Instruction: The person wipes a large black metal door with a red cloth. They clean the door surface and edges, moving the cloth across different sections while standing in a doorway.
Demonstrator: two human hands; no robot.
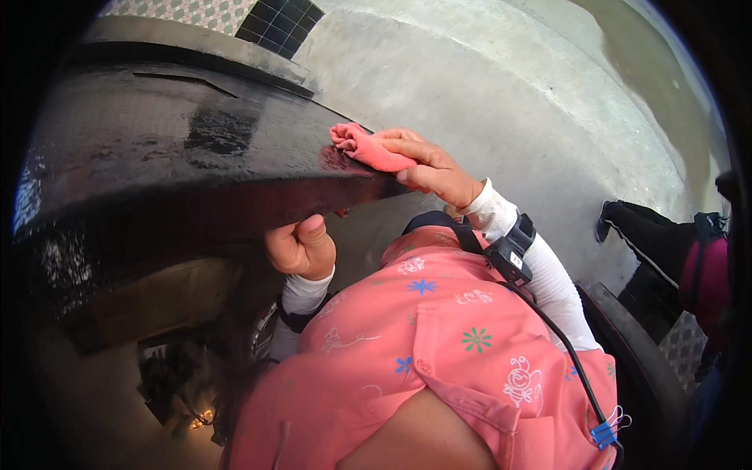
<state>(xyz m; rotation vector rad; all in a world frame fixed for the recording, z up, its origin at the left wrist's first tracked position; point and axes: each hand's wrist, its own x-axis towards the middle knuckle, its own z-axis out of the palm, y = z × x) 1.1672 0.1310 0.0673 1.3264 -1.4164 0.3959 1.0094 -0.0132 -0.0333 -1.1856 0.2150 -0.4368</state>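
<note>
My right hand [437, 167] grips a folded pink cloth [371, 147] and presses it on the narrow near end of a glossy black panel [147, 129]. Wet-looking streaks and reflections cover the panel's top. Below its dark red-brown side edge [282, 202], my left hand [302, 247] is loosely curled, thumb up, with nothing seen in it. Whether that hand touches the panel's underside is hard to tell. Both forearms wear white sleeves, and a black device [508, 258] is strapped to the right one.
A grey concrete floor [470, 94] spreads beyond the panel, bordered by black tiles [281, 26]. A person in dark trousers [652, 235] is at the right. Behind my right arm stands another dark panel edge [623, 346]. A black cable [564, 341] runs down my pink shirt to a blue binder clip [603, 435].
</note>
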